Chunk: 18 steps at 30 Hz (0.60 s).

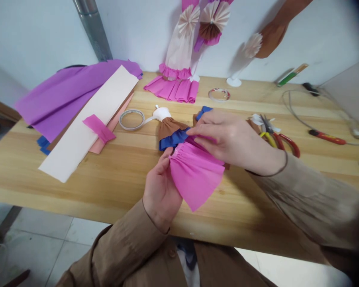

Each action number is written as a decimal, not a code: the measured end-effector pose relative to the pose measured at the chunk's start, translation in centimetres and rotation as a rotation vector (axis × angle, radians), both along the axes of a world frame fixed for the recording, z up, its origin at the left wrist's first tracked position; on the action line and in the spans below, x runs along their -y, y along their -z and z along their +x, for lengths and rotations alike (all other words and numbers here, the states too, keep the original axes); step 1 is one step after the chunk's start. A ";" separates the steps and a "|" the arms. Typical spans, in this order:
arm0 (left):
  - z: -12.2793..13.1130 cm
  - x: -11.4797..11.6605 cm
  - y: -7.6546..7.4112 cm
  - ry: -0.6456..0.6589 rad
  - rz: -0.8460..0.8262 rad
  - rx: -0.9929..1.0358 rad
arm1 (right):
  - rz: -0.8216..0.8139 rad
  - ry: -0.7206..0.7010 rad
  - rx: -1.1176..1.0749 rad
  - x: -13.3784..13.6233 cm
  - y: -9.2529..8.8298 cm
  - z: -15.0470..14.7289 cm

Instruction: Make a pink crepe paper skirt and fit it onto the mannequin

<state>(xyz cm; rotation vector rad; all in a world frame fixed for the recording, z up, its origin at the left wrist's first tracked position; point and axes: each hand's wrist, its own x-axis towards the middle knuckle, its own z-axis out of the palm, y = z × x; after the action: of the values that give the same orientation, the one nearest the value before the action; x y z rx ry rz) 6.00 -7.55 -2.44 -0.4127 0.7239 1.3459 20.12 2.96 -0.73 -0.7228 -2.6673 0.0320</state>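
Note:
A small doll form (162,113) lies on the wooden table (113,179), dressed in brown and blue crepe paper layers (171,133). Over its lower part sits a gathered pink paper skirt (195,175). My left hand (161,187) pinches the skirt's gathered left edge from below. My right hand (227,139) lies across the top of the skirt, with its fingers pressed together on the pink paper at the waistline.
Purple paper (65,91), a cream strip (89,119) and a pink scrap (98,127) lie left. A tape roll (132,119) sits by the doll. Finished paper dresses (179,56) stand at the wall. Scissors and pliers (279,139) lie right. Another person's hand (270,38) reaches in at the top.

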 end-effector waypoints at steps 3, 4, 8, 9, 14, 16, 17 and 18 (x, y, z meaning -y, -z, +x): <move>-0.1 0.0 -0.1 -0.009 -0.007 -0.030 | 0.132 -0.016 0.147 -0.7 -0.4 -0.8; -0.1 0.0 -0.1 -0.014 -0.005 -0.045 | 0.169 -0.030 0.190 -0.8 -0.4 -1.1; -0.2 0.0 0.2 -0.002 0.016 -0.128 | 0.270 -0.093 0.270 -1.2 0.0 -1.9; -0.3 0.1 0.4 0.011 0.030 -0.145 | 0.290 -0.099 0.270 -1.3 0.3 -2.0; -0.6 0.0 1.3 0.078 0.026 -0.174 | 0.261 -0.099 0.187 -1.8 1.3 -2.4; -0.8 -0.2 1.4 0.077 0.013 -0.186 | 0.145 -0.071 0.096 -2.0 1.5 -2.5; -0.9 -0.2 1.4 0.075 0.013 -0.192 | 0.076 -0.048 0.037 -2.1 1.6 -2.6; -0.9 -0.3 1.5 0.075 0.016 -0.197 | 0.008 -0.020 -0.025 -2.2 1.6 -2.6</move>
<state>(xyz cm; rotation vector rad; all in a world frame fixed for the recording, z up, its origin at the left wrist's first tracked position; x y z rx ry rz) 5.07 -7.29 -3.90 -0.2395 0.8826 1.3324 17.50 5.19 -2.33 -0.6888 -2.6493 0.0351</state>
